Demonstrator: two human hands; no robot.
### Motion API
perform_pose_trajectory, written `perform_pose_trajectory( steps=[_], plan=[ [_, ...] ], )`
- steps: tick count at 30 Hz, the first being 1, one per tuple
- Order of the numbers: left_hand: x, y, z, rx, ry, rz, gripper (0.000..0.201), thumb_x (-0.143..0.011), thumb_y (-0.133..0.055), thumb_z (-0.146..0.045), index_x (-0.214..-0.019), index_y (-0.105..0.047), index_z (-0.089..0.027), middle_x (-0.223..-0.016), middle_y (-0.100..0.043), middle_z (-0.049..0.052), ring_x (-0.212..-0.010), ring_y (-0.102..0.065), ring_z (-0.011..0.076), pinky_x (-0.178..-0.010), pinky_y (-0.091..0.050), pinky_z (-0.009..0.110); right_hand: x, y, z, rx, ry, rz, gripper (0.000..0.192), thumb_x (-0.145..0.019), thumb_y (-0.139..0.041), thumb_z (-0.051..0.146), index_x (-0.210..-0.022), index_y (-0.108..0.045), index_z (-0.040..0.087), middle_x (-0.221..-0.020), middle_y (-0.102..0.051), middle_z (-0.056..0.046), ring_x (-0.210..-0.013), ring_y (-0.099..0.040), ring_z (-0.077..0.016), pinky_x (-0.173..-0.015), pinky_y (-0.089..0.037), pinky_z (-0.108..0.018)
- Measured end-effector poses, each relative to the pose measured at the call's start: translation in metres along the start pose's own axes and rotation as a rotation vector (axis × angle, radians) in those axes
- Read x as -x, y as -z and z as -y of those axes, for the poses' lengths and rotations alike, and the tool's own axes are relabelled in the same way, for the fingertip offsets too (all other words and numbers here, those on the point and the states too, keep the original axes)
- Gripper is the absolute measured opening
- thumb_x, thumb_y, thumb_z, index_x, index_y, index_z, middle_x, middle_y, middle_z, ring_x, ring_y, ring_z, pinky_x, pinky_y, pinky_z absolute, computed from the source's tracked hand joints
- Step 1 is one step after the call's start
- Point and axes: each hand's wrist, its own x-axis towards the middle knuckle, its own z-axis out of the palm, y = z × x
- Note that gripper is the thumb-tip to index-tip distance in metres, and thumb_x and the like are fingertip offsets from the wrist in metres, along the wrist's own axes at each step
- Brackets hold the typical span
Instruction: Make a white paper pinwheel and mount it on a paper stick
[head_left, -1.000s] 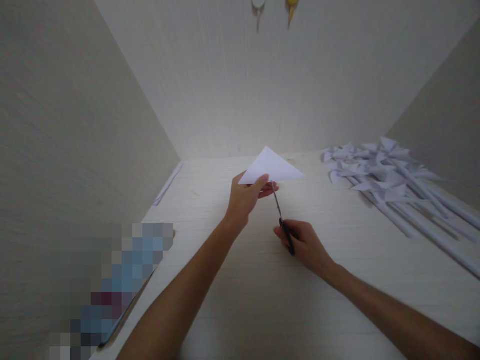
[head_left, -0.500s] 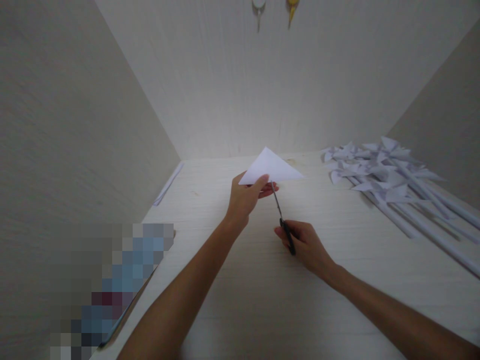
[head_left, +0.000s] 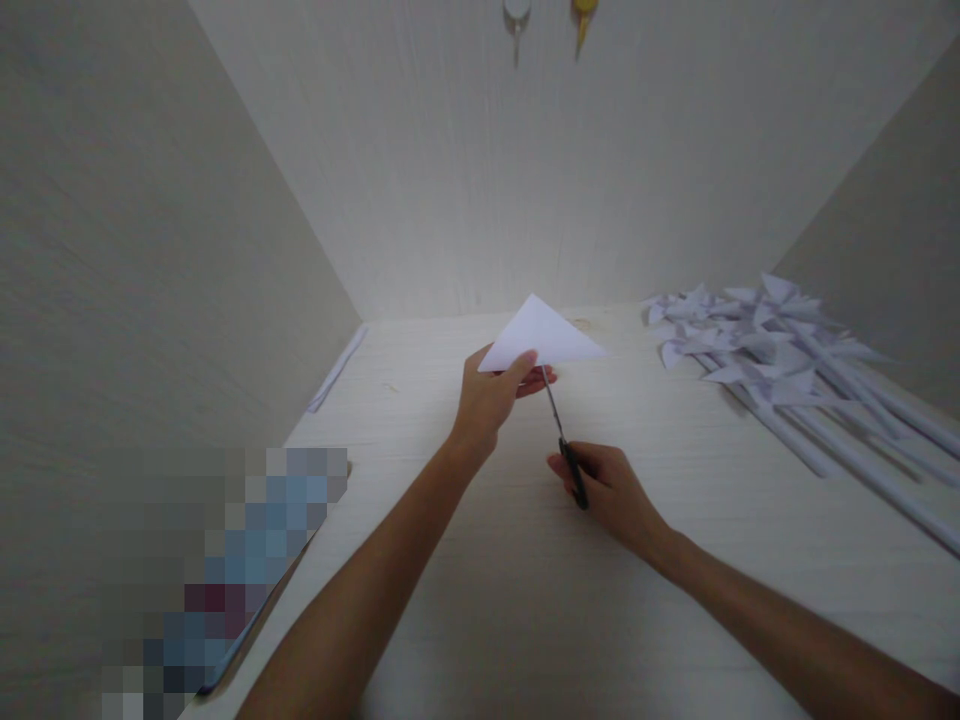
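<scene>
My left hand (head_left: 489, 396) pinches a white paper folded into a triangle (head_left: 541, 335) and holds it up above the pale table (head_left: 525, 580). My right hand (head_left: 609, 492) grips black-handled scissors (head_left: 564, 440). Their thin blades point up and away, and the tips meet the triangle's lower edge just right of my left thumb. The blades look nearly closed.
A heap of white paper pinwheels on long rolled paper sticks (head_left: 780, 360) lies at the right. A strip of paper (head_left: 336, 368) rests along the left wall. A blurred-out item (head_left: 225, 560) sits at the near left. Walls enclose the table on three sides.
Almost nothing has moved. The scissors and my right hand have shifted very slightly; the paper triangle stays in the same place.
</scene>
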Motion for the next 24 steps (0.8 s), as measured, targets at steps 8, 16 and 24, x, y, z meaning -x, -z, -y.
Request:
perform_pose_trajectory(
  steps=[8,16,24],
  plan=[
    [-0.012,0.014,0.005,-0.002,-0.059,-0.104,0.017,-0.068,-0.059,-0.023,-0.079,-0.056,-0.011,-0.068,-0.066,0.007,-0.059,-0.063,0.0134,-0.057,-0.05,0.023,-0.006,-0.001,-0.005,-0.019,-0.029,-0.045,0.034,-0.07,-0.054,0.045,-0.054,-0.037,0.019,-0.045,-0.038,0.005,-0.043,-0.034,-0.0083,-0.041,-0.024,-0.022],
    [-0.038,0.042,0.042,0.162,-0.043,-0.297,0.014,-0.068,-0.059,-0.019,-0.076,-0.055,-0.009,-0.068,-0.066,0.008,-0.056,-0.062,0.0121,-0.054,-0.048,0.022,-0.034,0.013,-0.029,-0.03,0.068,-0.32,0.021,-0.073,-0.051,0.038,-0.075,-0.048,0.017,-0.06,-0.054,0.0,-0.054,-0.048,-0.0122,-0.052,-0.036,-0.024],
    [-0.043,0.063,0.057,0.229,-0.106,-0.437,0.016,-0.066,-0.061,-0.019,-0.077,-0.054,-0.01,-0.064,-0.065,0.005,-0.049,-0.06,0.0105,-0.053,-0.049,0.021,-0.099,0.016,-0.03,0.375,0.132,-0.398,0.021,-0.07,-0.055,0.028,-0.079,-0.063,0.011,-0.069,-0.063,-0.006,-0.06,-0.053,-0.0145,-0.058,-0.039,-0.025]
  ],
)
